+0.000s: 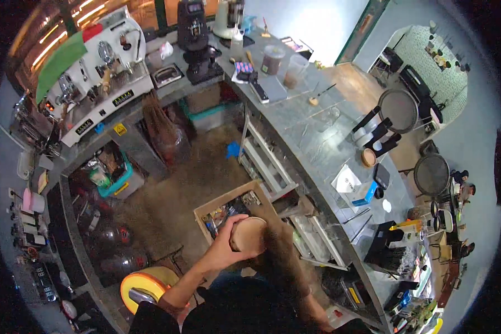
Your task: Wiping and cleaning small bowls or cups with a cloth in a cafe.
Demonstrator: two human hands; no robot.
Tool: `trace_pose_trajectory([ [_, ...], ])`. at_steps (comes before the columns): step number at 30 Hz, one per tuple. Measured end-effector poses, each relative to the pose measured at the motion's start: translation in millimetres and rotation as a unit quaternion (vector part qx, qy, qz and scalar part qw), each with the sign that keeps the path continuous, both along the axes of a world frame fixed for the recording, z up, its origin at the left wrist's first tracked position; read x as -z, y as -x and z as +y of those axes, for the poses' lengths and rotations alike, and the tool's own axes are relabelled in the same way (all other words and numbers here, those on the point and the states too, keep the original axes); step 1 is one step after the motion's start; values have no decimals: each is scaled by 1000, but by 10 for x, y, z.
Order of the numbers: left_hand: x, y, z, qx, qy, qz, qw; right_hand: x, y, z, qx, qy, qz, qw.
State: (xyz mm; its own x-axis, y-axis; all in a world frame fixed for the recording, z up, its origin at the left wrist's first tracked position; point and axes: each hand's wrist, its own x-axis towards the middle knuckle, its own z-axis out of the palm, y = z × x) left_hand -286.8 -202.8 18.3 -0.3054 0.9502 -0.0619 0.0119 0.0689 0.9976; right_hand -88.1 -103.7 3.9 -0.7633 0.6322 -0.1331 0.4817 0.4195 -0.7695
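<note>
My left hand (228, 242) grips a round tan container (249, 235) by its left side, its broad circular face turned up to me. I cannot tell whether that face is a lid or the base. Just right of the container, my right hand (280, 238) is dark and blurred, so its fingers and any contact do not show clearly. Beneath both hands an open cardboard box (229, 196) stands on the floor, with mixed small items inside it. The container and hands hide the box's near part.
A grey counter (313, 121) runs along my right, with white drawer-like racks (267, 156) under it. An espresso machine (108, 75) and a coffee grinder (196, 46) stand ahead. A teal-rimmed bin (125, 179) and a yellow-rimmed round container (144, 286) are to the left.
</note>
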Motion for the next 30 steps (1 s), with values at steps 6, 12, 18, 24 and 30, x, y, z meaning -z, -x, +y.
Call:
trace_pose_trajectory([
  [6,-321,-525,21,-266,-89,93,955,-268,27,-251,2,-101,-17,995],
  [12,-520,-399,25,-231,-83,33,969,-594,210,-88,3,-155,-67,986],
  [18,-504,-281,86,-154,-104,-26,982,246,279,138,60,-42,128,989],
  [24,-229,-172,-91,-136,-198,-55,969,-972,710,-73,9,129,37,991],
  [30,-38,164,-528,-186,-331,-79,922,-1048,1067,-307,-172,-121,50,976],
])
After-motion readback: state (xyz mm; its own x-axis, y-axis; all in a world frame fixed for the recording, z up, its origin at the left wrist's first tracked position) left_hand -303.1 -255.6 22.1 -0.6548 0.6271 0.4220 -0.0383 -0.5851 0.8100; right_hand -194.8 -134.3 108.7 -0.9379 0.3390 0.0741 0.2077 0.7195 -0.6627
